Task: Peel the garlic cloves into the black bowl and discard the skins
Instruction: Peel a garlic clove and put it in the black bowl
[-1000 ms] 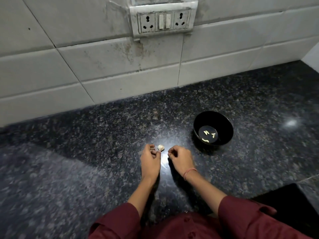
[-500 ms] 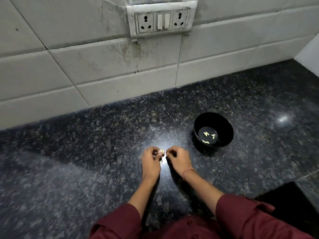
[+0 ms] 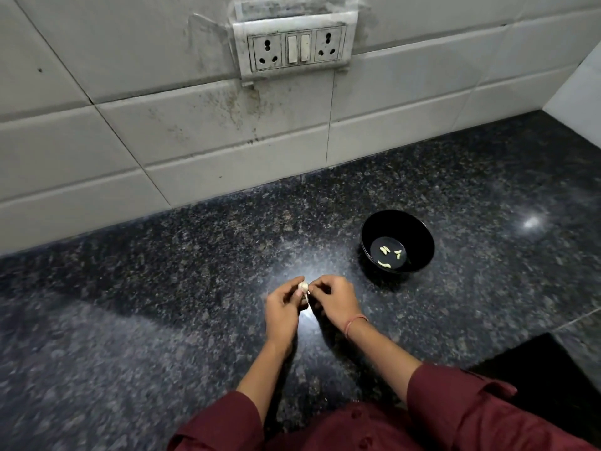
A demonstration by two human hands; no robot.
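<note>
A small pale garlic piece (image 3: 303,287) is held over the dark granite counter (image 3: 162,288). My left hand (image 3: 282,312) grips it from the left with curled fingers. My right hand (image 3: 331,301) pinches its right side, the fingertips touching the skin. A strip of skin hangs down between the two hands. The black bowl (image 3: 419,236) stands to the right and a little farther back, apart from both hands. Several peeled cloves (image 3: 388,255) lie on its bottom.
A tiled wall (image 3: 195,141) runs behind the counter, with a socket panel (image 3: 296,48) on it. A black recess (image 3: 549,369) cuts into the counter at the near right. A white surface (image 3: 582,92) rises at the far right.
Both hands came together on the garlic and lifted slightly off the counter. My right hand, apart from it a second ago, now pinches it. The bowl has not moved.
</note>
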